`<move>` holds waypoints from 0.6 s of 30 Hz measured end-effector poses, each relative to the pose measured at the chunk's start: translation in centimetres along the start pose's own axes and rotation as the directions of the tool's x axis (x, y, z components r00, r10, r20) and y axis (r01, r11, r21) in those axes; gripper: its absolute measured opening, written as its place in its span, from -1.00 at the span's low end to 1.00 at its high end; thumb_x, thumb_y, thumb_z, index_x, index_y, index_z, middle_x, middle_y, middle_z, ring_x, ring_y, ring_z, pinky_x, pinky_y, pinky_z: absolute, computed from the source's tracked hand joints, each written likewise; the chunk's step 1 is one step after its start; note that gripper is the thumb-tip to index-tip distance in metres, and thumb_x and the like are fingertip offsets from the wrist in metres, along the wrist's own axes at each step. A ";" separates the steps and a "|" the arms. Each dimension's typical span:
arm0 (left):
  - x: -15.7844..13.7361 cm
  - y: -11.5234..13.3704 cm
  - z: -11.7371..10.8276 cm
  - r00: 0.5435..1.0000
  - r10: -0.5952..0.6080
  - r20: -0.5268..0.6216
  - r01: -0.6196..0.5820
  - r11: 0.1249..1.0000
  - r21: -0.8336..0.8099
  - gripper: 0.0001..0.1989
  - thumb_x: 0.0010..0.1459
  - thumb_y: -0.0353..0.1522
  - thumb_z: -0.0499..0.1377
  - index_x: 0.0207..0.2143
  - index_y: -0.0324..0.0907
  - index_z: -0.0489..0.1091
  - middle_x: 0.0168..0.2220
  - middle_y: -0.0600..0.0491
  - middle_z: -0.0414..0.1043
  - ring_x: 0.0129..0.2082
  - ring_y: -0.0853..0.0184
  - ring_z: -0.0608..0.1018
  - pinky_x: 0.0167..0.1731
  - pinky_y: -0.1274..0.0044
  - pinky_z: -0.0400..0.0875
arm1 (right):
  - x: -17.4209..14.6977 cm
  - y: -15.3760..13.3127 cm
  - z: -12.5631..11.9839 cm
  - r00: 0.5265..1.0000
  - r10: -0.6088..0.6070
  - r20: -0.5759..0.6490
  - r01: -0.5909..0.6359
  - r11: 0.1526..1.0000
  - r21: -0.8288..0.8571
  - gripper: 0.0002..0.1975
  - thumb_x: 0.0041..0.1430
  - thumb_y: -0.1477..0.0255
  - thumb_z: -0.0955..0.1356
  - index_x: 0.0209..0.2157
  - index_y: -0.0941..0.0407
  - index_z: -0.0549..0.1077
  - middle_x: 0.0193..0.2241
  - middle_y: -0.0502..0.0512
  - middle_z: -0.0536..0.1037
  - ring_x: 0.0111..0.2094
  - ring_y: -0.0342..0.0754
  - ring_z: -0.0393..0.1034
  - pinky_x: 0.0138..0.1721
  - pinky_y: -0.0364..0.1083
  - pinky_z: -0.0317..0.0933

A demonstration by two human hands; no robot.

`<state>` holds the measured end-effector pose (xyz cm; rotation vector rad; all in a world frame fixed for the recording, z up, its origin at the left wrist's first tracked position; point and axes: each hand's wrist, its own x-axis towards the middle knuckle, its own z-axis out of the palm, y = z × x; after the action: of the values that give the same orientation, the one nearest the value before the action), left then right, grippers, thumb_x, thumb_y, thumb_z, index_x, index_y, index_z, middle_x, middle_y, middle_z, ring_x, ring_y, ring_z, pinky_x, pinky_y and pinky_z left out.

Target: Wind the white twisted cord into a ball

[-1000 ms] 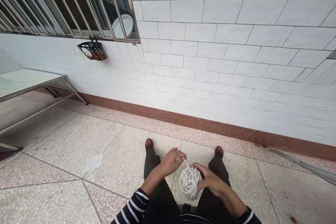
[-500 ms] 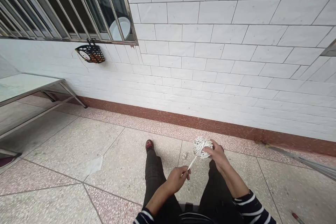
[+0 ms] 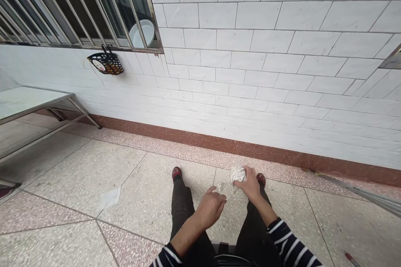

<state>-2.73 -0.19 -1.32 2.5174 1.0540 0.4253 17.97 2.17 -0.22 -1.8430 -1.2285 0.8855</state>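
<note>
A ball of white rope (image 3: 237, 174) sits in my right hand (image 3: 250, 185), whose fingers are closed around its right side. My left hand (image 3: 209, 207) is closed in a pinch, lower and to the left of the ball. A pale rope strand (image 3: 231, 192), smeared by motion, runs from the ball toward my left fingertips. Beyond my left hand, a small whitish clump (image 3: 220, 185) shows against the floor. My two hands are apart, in front of my legs.
A tiled wall (image 3: 250, 62) stands ahead, with a barred window (image 3: 78, 8) and a black basket (image 3: 106, 62) hanging from it. A metal-framed table (image 3: 40, 100) is at left. Paper (image 3: 110, 198) lies on the floor; grey poles (image 3: 360, 192) lie at right.
My left hand has turned and shifted slightly up and left. The right hand and the rope ball have moved a little left, and the ball has rotated. The strand is now blurred.
</note>
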 end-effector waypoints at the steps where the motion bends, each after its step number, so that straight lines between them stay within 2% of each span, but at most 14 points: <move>1: 0.2 -0.2 -0.4 1.000 0.020 -0.005 -0.020 0.999 0.038 -0.76 0.25 -0.50 -0.01 -0.40 -0.18 0.41 -0.47 0.07 0.48 -0.38 0.34 0.53 0.18 0.32 0.19 | -0.3 0.9 1.2 0.997 0.039 0.069 -0.039 0.999 0.006 -0.35 -0.33 0.44 0.42 -0.05 0.07 0.33 -0.01 0.15 0.27 0.04 0.20 0.25 0.09 0.13 0.11; 4: 0.4 -1.1 -1.4 0.997 0.059 0.046 -0.064 0.992 0.110 -0.75 0.24 -0.51 0.01 -0.43 -0.18 0.42 -0.48 0.07 0.45 -0.37 0.34 0.52 0.20 0.30 0.18 | -2.3 2.7 4.1 0.966 0.091 0.243 -0.108 0.992 0.057 -0.41 -0.49 0.56 0.41 -0.21 0.08 0.42 -0.18 0.06 0.37 -0.06 0.16 0.31 0.02 0.08 0.18; 6: 0.4 -1.9 -1.9 0.994 0.062 0.086 -0.072 0.990 0.121 -0.72 0.27 -0.50 0.00 -0.44 -0.17 0.42 -0.49 0.07 0.43 -0.37 0.34 0.51 0.20 0.29 0.16 | -3.7 3.3 4.9 0.914 0.131 0.384 -0.188 0.975 0.115 -0.50 -0.47 0.55 0.39 -0.29 0.08 0.46 -0.32 0.00 0.43 -0.16 0.11 0.37 -0.12 0.04 0.26; 9: 0.2 -3.1 -2.4 0.996 0.031 0.089 -0.040 0.994 0.103 -0.70 0.30 -0.48 -0.03 -0.41 -0.17 0.44 -0.45 0.06 0.46 -0.33 0.33 0.52 0.21 0.28 0.13 | -5.1 3.5 4.3 0.812 0.172 0.558 -0.327 0.926 0.190 -0.56 -0.39 0.48 0.34 -0.30 0.08 0.49 -0.40 -0.01 0.49 -0.32 0.04 0.44 -0.33 -0.03 0.30; 12: 0.5 -3.9 -2.5 0.998 -0.045 0.054 0.043 0.999 0.025 -0.71 0.30 -0.47 -0.04 -0.37 -0.18 0.44 -0.39 0.03 0.50 -0.29 0.31 0.53 0.19 0.28 0.14 | -5.9 3.0 2.7 0.751 0.145 0.644 -0.453 0.823 0.343 -0.44 -0.42 0.51 0.32 -0.21 0.05 0.51 -0.35 -0.01 0.52 -0.30 -0.01 0.43 -0.36 -0.12 0.26; 15: 1.1 -3.8 -2.4 0.993 -0.116 0.034 0.119 0.984 -0.136 -0.71 0.31 -0.42 -0.03 -0.39 -0.19 0.44 -0.39 0.03 0.52 -0.30 0.30 0.52 0.13 0.32 0.22 | -6.4 1.1 1.3 0.750 0.062 0.658 -0.511 0.686 0.518 -0.36 -0.45 0.58 0.32 -0.16 0.03 0.52 -0.33 -0.02 0.52 -0.27 -0.03 0.40 -0.35 -0.17 0.21; 18: 1.6 -3.2 -1.8 0.988 -0.153 0.019 0.152 0.943 -0.297 -0.70 0.29 -0.35 0.00 -0.43 -0.20 0.45 -0.39 0.00 0.54 -0.31 0.27 0.51 -0.05 0.41 0.34 | -6.7 -1.8 0.0 0.801 -0.029 0.598 -0.431 0.665 0.610 -0.33 -0.46 0.64 0.33 -0.14 0.03 0.51 -0.30 -0.04 0.51 -0.22 -0.03 0.37 -0.31 -0.18 0.19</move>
<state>-4.36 3.50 -0.94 2.1544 1.0875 0.5034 15.11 -3.68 2.27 -1.0778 -0.7589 1.8531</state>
